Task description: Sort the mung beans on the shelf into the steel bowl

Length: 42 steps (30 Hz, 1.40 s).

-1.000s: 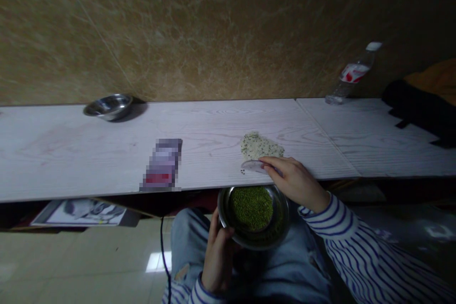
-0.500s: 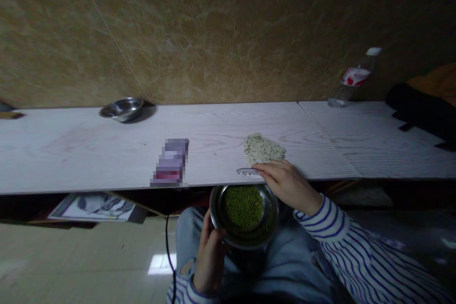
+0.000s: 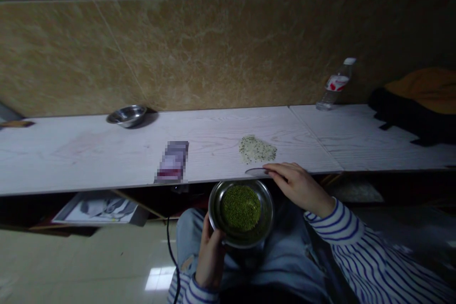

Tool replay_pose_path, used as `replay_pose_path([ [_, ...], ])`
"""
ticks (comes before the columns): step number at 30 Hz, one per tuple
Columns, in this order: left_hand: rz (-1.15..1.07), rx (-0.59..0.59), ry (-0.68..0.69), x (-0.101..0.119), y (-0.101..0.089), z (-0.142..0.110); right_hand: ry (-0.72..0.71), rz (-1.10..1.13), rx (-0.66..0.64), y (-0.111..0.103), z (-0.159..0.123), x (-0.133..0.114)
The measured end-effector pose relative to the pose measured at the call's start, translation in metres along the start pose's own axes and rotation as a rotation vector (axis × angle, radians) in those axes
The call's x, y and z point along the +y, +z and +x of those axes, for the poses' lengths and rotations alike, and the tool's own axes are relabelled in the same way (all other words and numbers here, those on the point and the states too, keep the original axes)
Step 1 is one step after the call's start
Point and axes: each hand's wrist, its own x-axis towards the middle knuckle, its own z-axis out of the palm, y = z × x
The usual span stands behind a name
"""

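Observation:
My left hand (image 3: 211,252) grips the left rim of a steel bowl (image 3: 266,218), which is tilted over my lap just below the table edge. Green mung beans (image 3: 241,206) cover its bottom. In my right hand (image 3: 298,185) is a thin, pale, flat piece (image 3: 255,171), pinched between thumb and fingers at the table's front edge; its exact kind does not show. Just beyond it lies a pile of white rice mixed with mung beans (image 3: 257,149), spread on the white wood-grain table (image 3: 210,128).
A second steel bowl (image 3: 127,116) stands near the wall at the left. A blurred-out flat object (image 3: 173,161) lies left of the pile. Back right are a plastic bottle (image 3: 334,85) and a black and orange cloth item (image 3: 420,99). Under the tabletop is a shelf holding a tray (image 3: 101,208).
My right hand has drawn the flat piece from the pile's near side to the table's front edge. The bowl has shifted left along that edge. The camera view has also shifted.

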Motion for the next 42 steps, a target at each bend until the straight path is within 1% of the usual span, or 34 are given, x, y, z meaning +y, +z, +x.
replay_pose_path([
  [2,0.001,-0.045,-0.031,-0.004,0.001,-0.002,0.024,-0.004,0.021,-0.003,-0.005,0.004],
  [6,-0.012,-0.067,-0.023,-0.006,0.006,-0.004,0.065,-0.006,0.048,-0.009,-0.012,0.011],
  [11,0.014,-0.079,-0.071,-0.006,0.01,-0.003,0.146,-0.022,0.098,-0.016,-0.018,0.026],
  [13,0.027,-0.083,-0.086,-0.005,0.012,-0.001,0.167,-0.031,0.115,-0.017,-0.02,0.033],
  [18,0.047,-0.088,-0.07,-0.003,0.014,0.009,0.184,-0.051,0.151,-0.016,-0.019,0.045],
  [20,0.054,-0.092,-0.088,-0.004,0.013,0.012,0.179,-0.054,0.138,-0.014,-0.016,0.045],
  [24,0.045,-0.021,-0.097,-0.009,0.013,0.015,0.155,-0.06,0.1,-0.005,-0.006,0.04],
  [26,0.04,-0.034,-0.124,-0.013,0.013,0.015,0.141,-0.061,0.074,0.0,0.001,0.034],
  [30,0.027,0.005,-0.143,-0.02,0.009,0.02,0.106,-0.047,0.039,0.011,0.014,0.024],
  [32,0.0,0.013,-0.144,-0.023,0.006,0.023,0.102,-0.044,0.041,0.014,0.018,0.023],
  [38,-0.061,-0.015,-0.144,-0.024,-0.001,0.031,0.124,-0.104,0.098,0.014,0.032,0.033],
  [42,-0.014,0.026,-0.162,-0.024,-0.003,0.035,0.116,-0.143,0.12,0.008,0.052,0.046],
])
